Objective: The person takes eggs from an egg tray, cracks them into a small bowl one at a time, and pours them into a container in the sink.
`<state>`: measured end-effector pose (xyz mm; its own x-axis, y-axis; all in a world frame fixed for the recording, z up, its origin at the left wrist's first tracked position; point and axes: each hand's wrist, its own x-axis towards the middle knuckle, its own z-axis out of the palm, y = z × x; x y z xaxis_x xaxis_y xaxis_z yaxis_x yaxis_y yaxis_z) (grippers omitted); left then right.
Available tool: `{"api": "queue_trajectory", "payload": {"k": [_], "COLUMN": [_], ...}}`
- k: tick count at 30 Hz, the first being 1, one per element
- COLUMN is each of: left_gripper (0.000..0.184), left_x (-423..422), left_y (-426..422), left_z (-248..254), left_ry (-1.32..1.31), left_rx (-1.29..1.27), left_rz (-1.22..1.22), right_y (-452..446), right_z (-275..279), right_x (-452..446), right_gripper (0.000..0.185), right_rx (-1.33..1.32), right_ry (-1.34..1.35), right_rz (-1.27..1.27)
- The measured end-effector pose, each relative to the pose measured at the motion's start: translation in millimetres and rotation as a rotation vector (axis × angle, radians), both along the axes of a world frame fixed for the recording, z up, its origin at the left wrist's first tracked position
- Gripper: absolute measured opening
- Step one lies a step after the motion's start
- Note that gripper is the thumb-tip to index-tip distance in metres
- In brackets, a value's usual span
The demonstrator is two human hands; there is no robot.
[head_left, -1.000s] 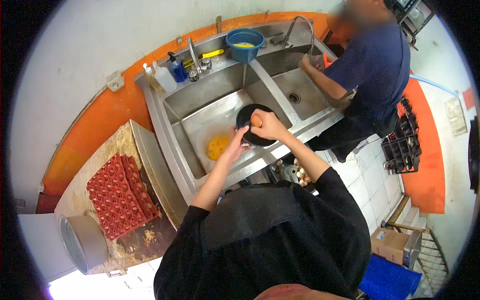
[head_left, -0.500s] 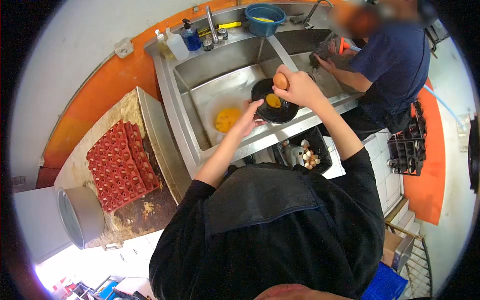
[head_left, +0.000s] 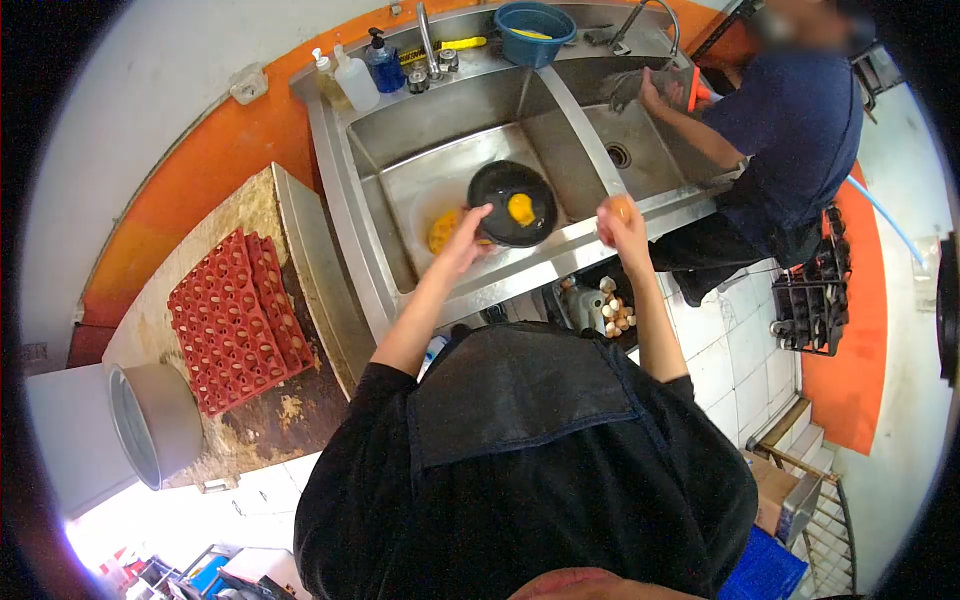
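My left hand (head_left: 464, 245) grips the near left rim of a black bowl (head_left: 490, 190), held over the left sink basin. One egg yolk (head_left: 521, 209) lies in the bowl. Partly behind the bowl and my hand, a translucent container (head_left: 424, 205) with several yolks (head_left: 440, 232) stands in the basin. My right hand (head_left: 628, 240) is closed around a brown eggshell (head_left: 621, 208), near the sink's front edge and apart from the bowl. Whether the shell is whole or in halves, I cannot tell. Below, a dark bin (head_left: 562, 312) holds several eggshells (head_left: 617, 318).
At the right basin (head_left: 640, 150) a co-worker (head_left: 790, 140) holds something dark. Soap bottles (head_left: 356, 82), a faucet (head_left: 428, 45) and a blue-green tub (head_left: 533, 45) line the back ledge. Red egg trays (head_left: 235, 325) and a large pot (head_left: 155, 425) sit on the worn left table (head_left: 290, 415).
My right hand has moved from above the bowl to its right, down toward the sink's front edge, with the eggshell. The bowl has shifted left. The co-worker's hands have moved up and back.
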<state>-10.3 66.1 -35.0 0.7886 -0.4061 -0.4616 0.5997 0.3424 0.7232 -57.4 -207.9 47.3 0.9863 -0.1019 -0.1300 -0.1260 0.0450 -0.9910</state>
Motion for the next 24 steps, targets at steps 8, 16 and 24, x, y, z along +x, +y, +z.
{"api": "queue_trajectory", "payload": {"k": [8,16,24], "left_gripper": [0.069,0.073,0.071], "left_x": [6.4,20.7,17.3], "left_y": [61.7,71.4,69.0], "left_z": [1.5,-12.0,-24.8], "left_ry": [-0.21,-1.073,-0.978], "left_rx": [0.524,1.25,1.177], "left_rz": [0.17,-0.053,0.114], "right_y": [-103.6,-138.0,-125.3], "right_z": [-116.8,-123.9,-62.3], "right_x": [-122.1,-115.6,-104.9], "right_gripper": [0.062,0.059,0.029], "right_rx": [-1.148,-1.113,-0.217], "right_ry": [0.226,0.345,0.392], "right_rz": [-0.031,-0.134,-0.195]}}
